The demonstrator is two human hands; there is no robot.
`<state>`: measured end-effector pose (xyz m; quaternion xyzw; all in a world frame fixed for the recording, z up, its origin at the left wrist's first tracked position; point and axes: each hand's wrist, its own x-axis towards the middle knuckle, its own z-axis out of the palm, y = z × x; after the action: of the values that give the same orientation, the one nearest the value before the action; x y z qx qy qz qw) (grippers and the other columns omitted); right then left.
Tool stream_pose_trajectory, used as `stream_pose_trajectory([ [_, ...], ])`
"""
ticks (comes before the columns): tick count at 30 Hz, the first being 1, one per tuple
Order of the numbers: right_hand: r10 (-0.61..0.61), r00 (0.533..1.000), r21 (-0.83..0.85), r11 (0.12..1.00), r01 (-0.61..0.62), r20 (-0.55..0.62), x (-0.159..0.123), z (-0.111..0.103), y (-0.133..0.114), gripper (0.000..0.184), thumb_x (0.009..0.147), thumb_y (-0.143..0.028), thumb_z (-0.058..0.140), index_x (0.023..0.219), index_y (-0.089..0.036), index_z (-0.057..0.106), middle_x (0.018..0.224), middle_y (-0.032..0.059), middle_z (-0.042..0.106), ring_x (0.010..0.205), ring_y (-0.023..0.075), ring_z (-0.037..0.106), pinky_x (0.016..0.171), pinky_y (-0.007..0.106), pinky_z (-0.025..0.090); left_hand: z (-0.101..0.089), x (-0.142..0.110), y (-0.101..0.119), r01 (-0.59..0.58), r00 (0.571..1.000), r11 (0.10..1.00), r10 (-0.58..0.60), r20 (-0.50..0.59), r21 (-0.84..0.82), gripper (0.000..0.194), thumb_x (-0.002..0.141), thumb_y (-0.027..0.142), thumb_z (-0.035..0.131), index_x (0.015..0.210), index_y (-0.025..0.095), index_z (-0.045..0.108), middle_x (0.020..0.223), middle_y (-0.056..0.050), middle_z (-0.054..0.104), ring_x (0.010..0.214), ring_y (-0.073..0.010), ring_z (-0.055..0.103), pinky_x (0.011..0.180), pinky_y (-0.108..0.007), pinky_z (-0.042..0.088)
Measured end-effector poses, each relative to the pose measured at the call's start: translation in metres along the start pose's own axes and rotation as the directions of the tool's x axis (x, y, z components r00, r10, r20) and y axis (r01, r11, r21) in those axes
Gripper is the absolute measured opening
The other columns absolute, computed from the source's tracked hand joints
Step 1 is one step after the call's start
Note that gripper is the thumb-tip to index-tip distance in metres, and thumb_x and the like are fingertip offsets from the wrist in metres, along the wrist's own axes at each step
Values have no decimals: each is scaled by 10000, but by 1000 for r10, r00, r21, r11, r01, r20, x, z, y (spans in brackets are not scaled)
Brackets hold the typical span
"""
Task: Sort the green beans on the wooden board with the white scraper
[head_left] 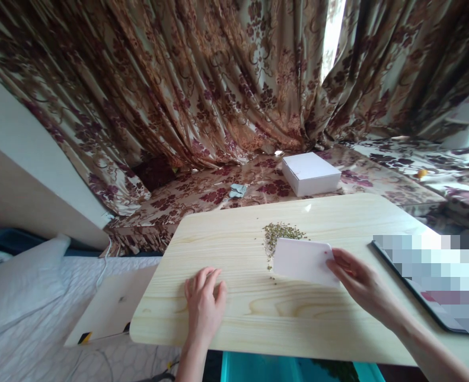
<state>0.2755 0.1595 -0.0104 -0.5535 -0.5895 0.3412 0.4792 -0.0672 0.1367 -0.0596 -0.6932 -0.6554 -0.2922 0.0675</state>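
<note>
My right hand [352,270] grips a flat white card-like board [302,260] by its right edge, thumb on top. The board is over the near side of a loose heap of small green beans or seeds [284,232], hiding part of it. A few stray grains lie left of the board and below it. On the wooden tabletop [238,307], to the left of the heap, rests my left hand [206,297], palm down with fingers slightly bent and apart, holding nothing.
A dark-edged tablet-like device [409,286], partly pixelated, lies on the table's right. Behind the table, a white box [312,172] and a small pale cloth [237,191] sit on a flowered ledge. Below the front edge is a turquoise container [258,367]. A bed [27,313] stands left.
</note>
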Motion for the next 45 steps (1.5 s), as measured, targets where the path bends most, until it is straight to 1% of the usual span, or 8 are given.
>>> stream_pose_trajectory([
  [4, 9, 1000, -15, 1000, -9, 26, 0, -2, 2, 367, 765, -540, 618, 912, -210, 680, 780, 71, 737, 748, 242, 708, 622, 294, 596, 1, 0, 0, 2, 1000, 1000, -2, 1, 0, 263, 881, 289, 492, 1087, 241, 649, 1152, -70, 614, 1061, -267, 554, 976, -473, 344],
  [9, 29, 999, 25, 999, -30, 15, 0, -1, -2, 371, 754, -543, 630, 899, -203, 670, 844, 89, 741, 796, 245, 708, 670, 298, 595, 0, 0, 0, 1, 1000, 1000, -1, 1, 8, 260, 884, 285, 484, 1083, 247, 648, 1157, -66, 614, 1056, -269, 557, 971, -477, 347],
  [15, 50, 998, 30, 998, -51, 39, -1, 2, -5, 411, 739, -570, 633, 904, -197, 675, 857, 100, 741, 791, 247, 705, 652, 309, 593, -1, 0, 1, -4, 1000, 1000, 4, 5, 9, 272, 886, 281, 480, 1103, 245, 640, 1168, -69, 614, 1063, -267, 557, 971, -464, 351],
  [21, 51, 998, 28, 998, -50, -38, 0, 0, -9, 432, 709, -600, 645, 861, -196, 662, 859, 104, 736, 779, 239, 703, 704, 334, 593, -1, 1, 1, 4, 1000, 1000, -4, 8, 8, 263, 888, 282, 481, 1092, 247, 643, 1174, -65, 611, 1064, -264, 556, 973, -463, 345],
  [25, 57, 996, 24, 998, -55, -74, 1, 2, -13, 437, 694, -617, 645, 835, -203, 653, 837, 100, 734, 806, 253, 706, 697, 339, 595, -1, 0, 1, 2, 1000, 1000, -2, 10, 11, 270, 886, 279, 481, 1098, 242, 644, 1175, -66, 609, 1068, -262, 554, 977, -459, 343],
  [33, 40, 999, 12, 999, -40, -26, 2, 11, -14, 440, 718, -624, 622, 849, -205, 661, 842, 92, 735, 790, 247, 704, 676, 328, 595, -2, 1, 1, -4, 1000, 1000, 4, 11, 24, 275, 875, 275, 491, 1096, 241, 652, 1161, -72, 617, 1053, -260, 562, 981, -458, 351],
  [37, 35, 999, 11, 999, -36, 6, 2, 11, -13, 446, 728, -627, 614, 864, -205, 664, 842, 92, 738, 781, 245, 702, 664, 325, 593, -2, 1, 1, -1, 1000, 1000, 1, 9, 22, 274, 876, 275, 489, 1088, 235, 658, 1153, -79, 618, 1050, -257, 561, 988, -459, 351],
  [45, 37, 998, 36, 999, -38, 48, 5, 12, -13, 444, 731, -614, 626, 884, -199, 661, 881, 98, 737, 798, 237, 697, 702, 316, 587, -2, 2, 0, -3, 1000, 1000, 3, 13, 3, 270, 879, 283, 493, 1090, 237, 655, 1148, -75, 617, 1075, -264, 553, 998, -463, 337],
])
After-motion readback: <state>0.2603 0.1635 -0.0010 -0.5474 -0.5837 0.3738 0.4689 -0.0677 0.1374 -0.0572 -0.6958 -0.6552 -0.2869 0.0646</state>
